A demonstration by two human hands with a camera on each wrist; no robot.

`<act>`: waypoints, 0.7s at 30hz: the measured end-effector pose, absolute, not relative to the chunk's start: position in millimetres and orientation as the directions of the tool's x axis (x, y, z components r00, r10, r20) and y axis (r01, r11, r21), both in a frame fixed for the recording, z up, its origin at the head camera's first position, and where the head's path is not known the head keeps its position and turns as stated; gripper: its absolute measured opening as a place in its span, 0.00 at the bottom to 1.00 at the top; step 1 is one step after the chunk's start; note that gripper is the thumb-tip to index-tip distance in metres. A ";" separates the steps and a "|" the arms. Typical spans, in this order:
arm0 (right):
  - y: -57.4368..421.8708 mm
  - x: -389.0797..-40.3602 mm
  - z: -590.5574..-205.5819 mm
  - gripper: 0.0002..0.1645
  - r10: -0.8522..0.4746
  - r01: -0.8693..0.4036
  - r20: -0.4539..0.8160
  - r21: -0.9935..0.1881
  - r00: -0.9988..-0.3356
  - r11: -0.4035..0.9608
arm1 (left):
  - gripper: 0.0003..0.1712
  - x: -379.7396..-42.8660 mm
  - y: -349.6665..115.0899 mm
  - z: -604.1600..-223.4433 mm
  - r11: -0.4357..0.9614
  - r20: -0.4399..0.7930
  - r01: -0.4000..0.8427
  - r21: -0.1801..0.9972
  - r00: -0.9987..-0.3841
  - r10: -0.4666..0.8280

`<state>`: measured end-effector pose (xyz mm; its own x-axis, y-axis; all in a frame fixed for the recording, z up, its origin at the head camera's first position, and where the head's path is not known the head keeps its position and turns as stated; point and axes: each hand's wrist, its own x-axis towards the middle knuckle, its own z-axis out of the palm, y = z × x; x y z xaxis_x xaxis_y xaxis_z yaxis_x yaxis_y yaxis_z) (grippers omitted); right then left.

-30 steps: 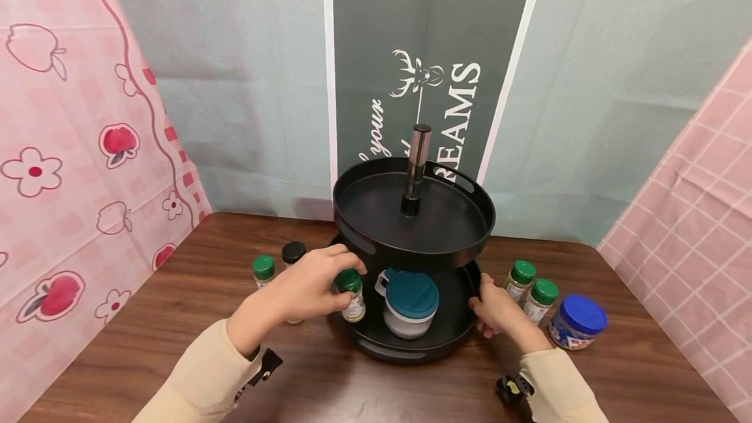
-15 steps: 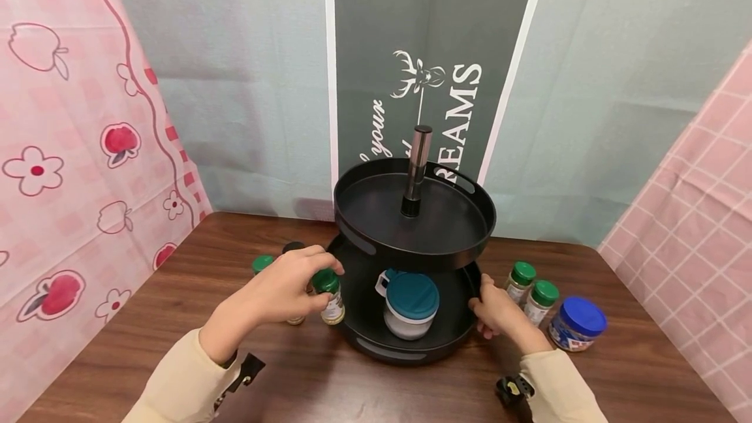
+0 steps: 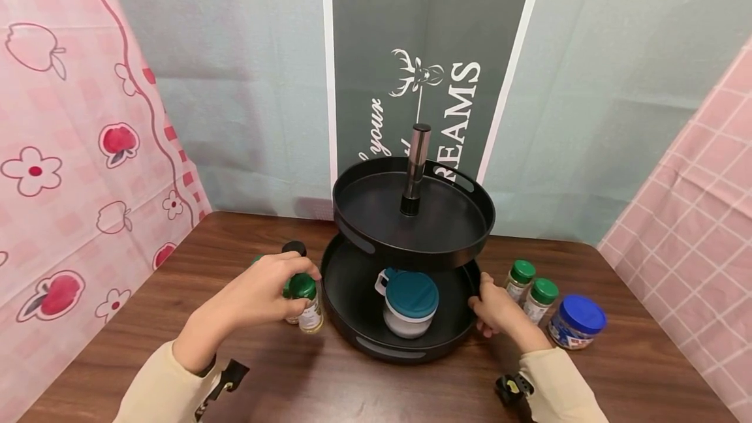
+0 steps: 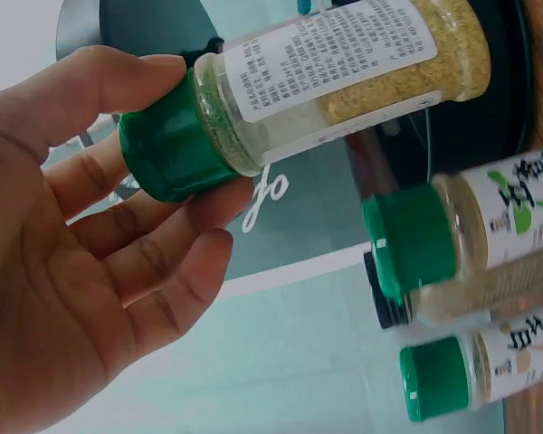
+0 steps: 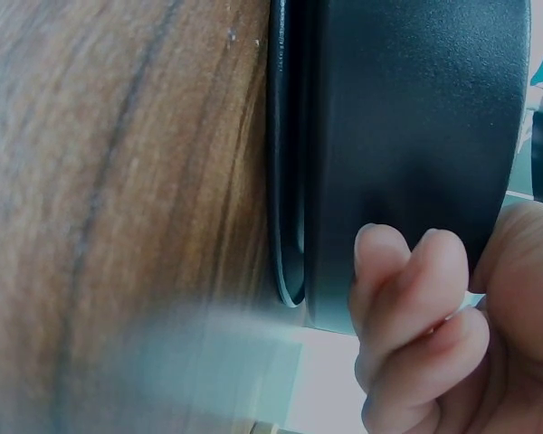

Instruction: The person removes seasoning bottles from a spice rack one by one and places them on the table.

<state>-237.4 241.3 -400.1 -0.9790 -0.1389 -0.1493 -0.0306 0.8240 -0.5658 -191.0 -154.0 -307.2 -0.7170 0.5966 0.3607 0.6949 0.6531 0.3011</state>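
My left hand pinches a spice jar by its green cap, between thumb and fingers. Yellowish granules fill part of this upright jar, left of a black two-tier tray. In the left wrist view, two more green-capped jars and a black cap show beside it; in the head view my hand partly covers them. My right hand grips the right rim of the lower tray, fingers curled against its outer wall. A white tub with a teal lid sits in that tray.
Behind the tub, a teal-and-white item is partly hidden. The upper tray overhangs the lower one, with a metallic post at its centre. Two green-capped jars and a blue-lidded jar stand right of my right hand.
My left hand has carried the spice jar leftward, from over the lower tray's left edge to beside the other jars. My right hand has stayed on the tray rim.
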 end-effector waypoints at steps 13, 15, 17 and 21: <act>240.9 -235.8 -398.9 0.41 -0.140 -0.036 -0.142 -0.563 -0.980 0.826 | 0.16 -188.0 -176.5 -310.1 0.692 0.313 0.653 0.308 -0.756 0.575; 241.1 -235.8 -398.9 0.41 -0.145 -0.041 -0.140 -0.565 -0.979 0.824 | 0.16 -187.9 -178.9 -310.4 0.701 0.298 0.641 0.313 -0.767 0.568; 241.0 -236.0 -398.9 0.41 -0.142 -0.036 -0.144 -0.566 -0.979 0.823 | 0.17 -188.1 -181.0 -310.5 0.707 0.284 0.631 0.320 -0.776 0.564; 240.5 -236.7 -399.9 0.41 -0.135 -0.029 -0.148 -0.559 -0.980 0.829 | 0.16 -188.4 -184.1 -311.8 0.726 0.265 0.618 0.301 -0.786 0.559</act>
<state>-236.7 240.5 -399.9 -0.9797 -0.1345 -0.1483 -0.0292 0.8288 -0.5587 -188.4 -184.1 -311.8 -0.7859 0.5587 0.2651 0.6179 0.7263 0.3011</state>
